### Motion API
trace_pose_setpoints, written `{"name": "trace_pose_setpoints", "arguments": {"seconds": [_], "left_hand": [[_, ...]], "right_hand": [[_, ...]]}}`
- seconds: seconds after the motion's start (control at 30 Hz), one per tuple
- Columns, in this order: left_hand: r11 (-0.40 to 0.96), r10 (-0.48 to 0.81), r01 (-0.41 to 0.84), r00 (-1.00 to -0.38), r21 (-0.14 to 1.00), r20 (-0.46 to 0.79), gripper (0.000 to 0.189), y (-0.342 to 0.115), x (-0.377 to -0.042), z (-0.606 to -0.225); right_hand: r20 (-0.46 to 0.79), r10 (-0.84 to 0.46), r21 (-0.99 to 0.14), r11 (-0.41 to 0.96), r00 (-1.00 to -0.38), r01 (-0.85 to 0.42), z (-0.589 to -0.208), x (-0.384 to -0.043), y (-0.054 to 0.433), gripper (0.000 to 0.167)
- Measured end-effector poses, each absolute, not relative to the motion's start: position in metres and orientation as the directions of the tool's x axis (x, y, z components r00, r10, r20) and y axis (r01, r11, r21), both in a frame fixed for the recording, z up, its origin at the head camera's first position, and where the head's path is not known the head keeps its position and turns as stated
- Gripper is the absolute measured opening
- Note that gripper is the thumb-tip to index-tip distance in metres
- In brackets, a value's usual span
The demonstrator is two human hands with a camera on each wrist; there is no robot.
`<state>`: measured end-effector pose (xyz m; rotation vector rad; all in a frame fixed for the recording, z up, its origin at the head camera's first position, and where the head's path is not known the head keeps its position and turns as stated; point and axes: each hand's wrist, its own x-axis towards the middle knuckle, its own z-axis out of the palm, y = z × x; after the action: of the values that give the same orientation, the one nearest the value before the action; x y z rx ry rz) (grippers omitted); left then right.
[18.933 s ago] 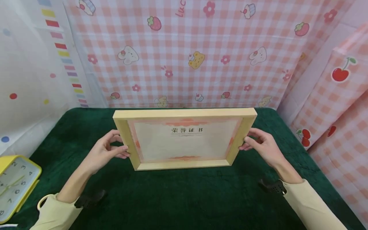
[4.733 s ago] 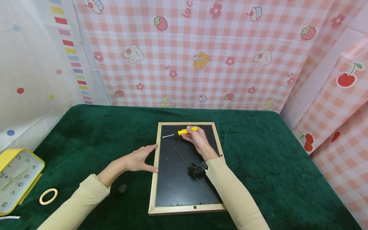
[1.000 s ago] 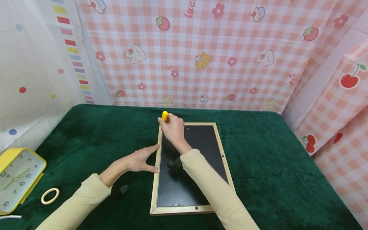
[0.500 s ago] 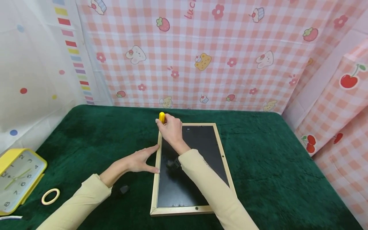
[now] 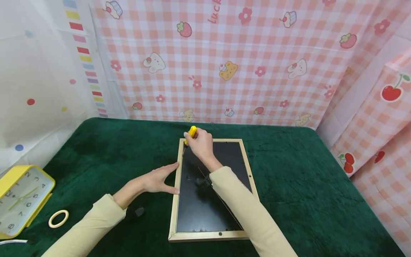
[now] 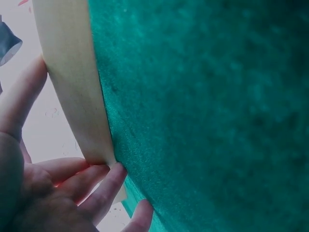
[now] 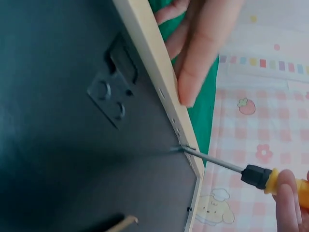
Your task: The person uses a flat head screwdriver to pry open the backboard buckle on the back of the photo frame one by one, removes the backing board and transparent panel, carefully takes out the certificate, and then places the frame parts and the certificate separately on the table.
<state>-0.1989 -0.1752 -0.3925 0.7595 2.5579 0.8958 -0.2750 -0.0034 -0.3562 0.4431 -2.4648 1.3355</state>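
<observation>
Screwdriver (image 5: pixel 192 131) is held in the right hand (image 5: pixel 203 145), its yellow handle pinched firmly between thumb and fingers. Shaft (image 7: pixel 217 162) is slanted down to the inner edge of the frame's left rail, close to the far left corner, likely so a small metal tab (image 7: pixel 191 148) there can be reached. Tip seems to be right at the tab; whether it's lodged under it or only touching can't be told, right wrist view is too soft there.

Wooden frame (image 5: pixel 199 236) is laid flat on the green cloth (image 5: pixel 295 185), long sides running away from the person. Black backing board (image 5: pixel 199 205) is turned up, presumably so the edge fittings are exposed. Hanger plate (image 7: pixel 108 84) is seen on the board near the same rail.

Left rail is steadied by the left hand (image 5: pixel 157 180): thumb and fingers spread wide, tips rested against the rail, nothing gripped. Probably set there so the frame isn't shifted by the tool's push, with the corner left free for the tip.

Yellow clock (image 5: pixel 24 201) and cream ring (image 5: pixel 58 218) are placed off to the left, well apart from the frame, so neither gets in the way.
</observation>
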Motion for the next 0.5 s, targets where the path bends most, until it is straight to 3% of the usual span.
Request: {"name": "trace_pose_setpoints", "arguments": {"seconds": [0.3,0.5], "left_hand": [[0.660,0.584,0.375,-0.801,0.652,-0.130,0.097,-0.175,-0.199,-0.393],[0.678,0.571,0.365,-0.808,0.638,-0.145,0.097,-0.176,-0.199,-0.390]], "right_hand": [[0.519,-0.091,-0.692,0.539,-0.850,-0.481,-0.360,-0.271,-0.006,0.024],[0.534,-0.055,-0.758,0.410,-0.844,-0.507,-0.336,-0.274,0.003,0.022]]}}
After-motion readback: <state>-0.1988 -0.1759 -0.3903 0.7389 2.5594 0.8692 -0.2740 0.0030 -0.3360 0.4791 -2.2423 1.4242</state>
